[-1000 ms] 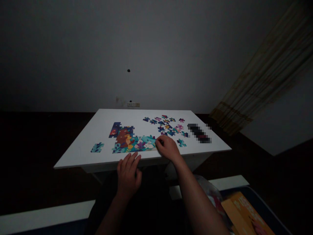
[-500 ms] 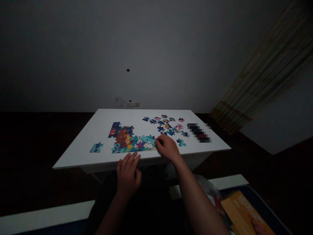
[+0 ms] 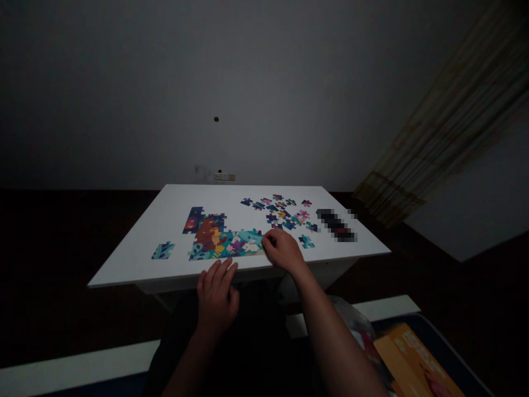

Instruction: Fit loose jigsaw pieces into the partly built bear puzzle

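A partly joined jigsaw puzzle (image 3: 223, 242) lies near the front of the white table (image 3: 140, 248), showing a brown bear, white rabbits and teal plants. My right hand (image 3: 283, 249) is at the puzzle's right end, thumb and fingers pinched together; whatever is between them is hidden by the hand. My left hand (image 3: 218, 289) rests over the front edge, fingers stretched out just below the puzzle, holding nothing. Several loose puzzle pieces (image 3: 281, 214) spread behind and to the right of my right hand. One teal puzzle piece (image 3: 306, 241) lies close to its right.
A separate teal puzzle chunk (image 3: 163, 251) lies at the table's left. A dark pixelated item (image 3: 336, 225) is at the right. Beside me at lower right are an orange box or book (image 3: 413, 358) and a clear plastic bag (image 3: 351, 314). A curtain (image 3: 438, 116) hangs at right.
Both hands stay almost exactly where they were, and the puzzle pieces keep their places. The view has shifted only very slightly.
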The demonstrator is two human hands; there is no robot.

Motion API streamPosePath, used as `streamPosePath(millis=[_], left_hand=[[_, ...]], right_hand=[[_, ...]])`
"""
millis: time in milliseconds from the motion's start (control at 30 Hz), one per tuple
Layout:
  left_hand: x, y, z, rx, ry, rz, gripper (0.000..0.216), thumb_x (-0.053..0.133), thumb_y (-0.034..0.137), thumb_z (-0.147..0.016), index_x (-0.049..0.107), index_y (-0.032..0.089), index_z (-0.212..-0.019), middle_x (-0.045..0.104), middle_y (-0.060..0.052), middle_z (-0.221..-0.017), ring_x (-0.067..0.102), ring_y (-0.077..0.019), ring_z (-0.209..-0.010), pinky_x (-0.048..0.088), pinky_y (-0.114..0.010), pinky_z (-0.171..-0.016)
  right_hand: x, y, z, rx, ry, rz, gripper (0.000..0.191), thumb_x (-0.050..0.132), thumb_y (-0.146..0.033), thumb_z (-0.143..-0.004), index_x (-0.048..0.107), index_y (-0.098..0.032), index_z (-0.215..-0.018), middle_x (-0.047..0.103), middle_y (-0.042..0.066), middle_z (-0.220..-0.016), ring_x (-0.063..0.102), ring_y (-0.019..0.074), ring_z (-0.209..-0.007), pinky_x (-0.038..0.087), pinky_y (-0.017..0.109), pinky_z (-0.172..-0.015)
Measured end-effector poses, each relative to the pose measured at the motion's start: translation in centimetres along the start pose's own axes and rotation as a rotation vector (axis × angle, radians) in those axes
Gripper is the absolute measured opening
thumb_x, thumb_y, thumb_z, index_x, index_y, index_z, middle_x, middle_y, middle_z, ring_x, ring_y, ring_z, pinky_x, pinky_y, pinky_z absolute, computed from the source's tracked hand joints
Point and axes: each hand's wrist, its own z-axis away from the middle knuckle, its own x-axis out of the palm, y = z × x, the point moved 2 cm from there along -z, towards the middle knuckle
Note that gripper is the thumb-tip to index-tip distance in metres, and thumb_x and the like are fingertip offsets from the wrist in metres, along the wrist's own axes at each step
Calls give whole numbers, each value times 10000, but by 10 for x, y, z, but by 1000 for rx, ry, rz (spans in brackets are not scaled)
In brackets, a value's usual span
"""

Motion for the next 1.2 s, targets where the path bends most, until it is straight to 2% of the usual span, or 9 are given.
streamPosePath(millis=[233, 333, 400, 467, 600, 733, 933, 1200], left_hand=[[1, -1, 1, -4, -6, -7, 663, 602, 137, -910, 561, 275, -1557, 700, -89, -1495, 572, -322, -1460, 220, -533, -1317], [3, -2, 2, -10, -4, -1, 682, 614, 147, -908, 553, 283, -1574, 703, -87, -1494, 577, -323, -1454, 224, -530, -1314], [4, -3, 3, -11, -3, 5, 657, 619, 160, -912, 572, 279, -1556, 703, -88, -1494, 576, -323, -1454, 223, -526, -1313], [5, -4, 3, -8, -2, 7, 641, 619, 163, -910, 588, 277, -1540, 702, -89, -1495, 573, -324, -1457, 221, -525, -1313], [3, -3, 1, -8, 10, 13, 595, 618, 159, -910, 618, 269, -1495, 709, -87, -1485, 582, -314, -1448, 220, -517, -1313], [2, -2, 0, 0, 10, 11, 551, 610, 154, -921, 626, 254, -1462, 717, -86, -1473, 590, -306, -1439, 224, -508, -1310], [2, -2, 1, -1, 20, 0, 567, 616, 152, -920, 612, 257, -1477, 711, -94, -1481, 586, -316, -1445, 217, -520, -1313], [4, -3, 1, -2, 11, -5, 597, 616, 162, -916, 596, 273, -1502, 713, -97, -1474, 595, -319, -1436, 213, -523, -1316]], right_hand=[[1, 2, 0, 10, 0, -24, 232, 548, -311, -1047, 719, -226, -914, 739, 59, -953, 656, 224, -917, 421, 318, -808], [-1, 7, 1, 45, 79, -137, 298, 443, -322, -1074, 724, -223, -1071, 756, 71, -1022, 678, 235, -952, 449, 331, -858], [-3, 12, 2, 99, 156, -217, 343, 413, -334, -1063, 718, -216, -1167, 750, 64, -974, 683, 241, -914, 464, 334, -839], [-5, 17, 3, 145, 223, -290, 365, 418, -343, -1033, 724, -212, -1185, 734, 51, -904, 674, 248, -875, 471, 334, -800], [-8, 28, 4, 180, 333, -444, 314, 465, -336, -941, 751, -220, -1000, 735, 46, -896, 654, 246, -861, 478, 337, -786], [-7, 39, 6, 246, 384, -516, 271, 485, -332, -874, 730, -227, -829, 690, 31, -777, 626, 236, -785, 469, 327, -727], [-9, 37, 10, 255, 386, -518, 254, 474, -319, -833, 691, -236, -731, 616, 17, -667, 595, 225, -714, 444, 315, -669], [-16, 24, 10, 185, 369, -449, 260, 466, -323, -810, 675, -245, -676, 637, 10, -651, 594, 222, -695, 440, 320, -686]])
